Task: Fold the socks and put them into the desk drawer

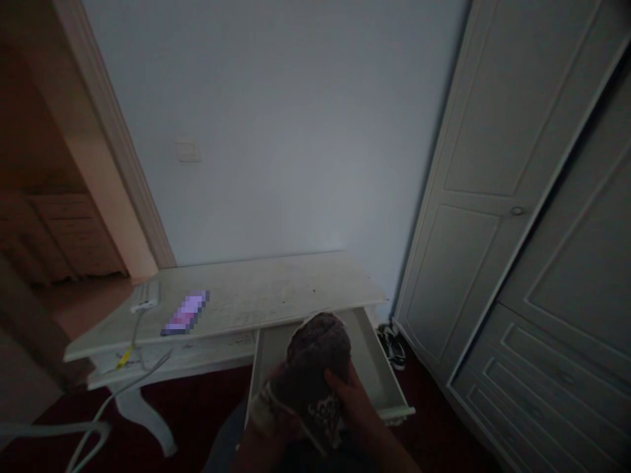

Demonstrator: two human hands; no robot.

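Both hands hold a dark grey, soft-looking fabric item (310, 381) with pale fleecy edging and a light pattern near its lower end; its exact kind is unclear. My right hand (351, 397) is closed on its right side, with the thumb lying across the front. Down at its lower left, my left hand (279, 427) grips the item near the pale fleecy part, and its fingers are mostly hidden in shadow. Beneath the item, a pulled-out drawer (372, 364) extends from the white table (266, 282).
A phone (186, 313) with a lit screen and a white power strip (146, 295) lie on the table's left. White cables (106, 410) hang in front at the left. Dark shoes (393, 345) sit on the floor beside the drawer, near a wardrobe (473, 230).
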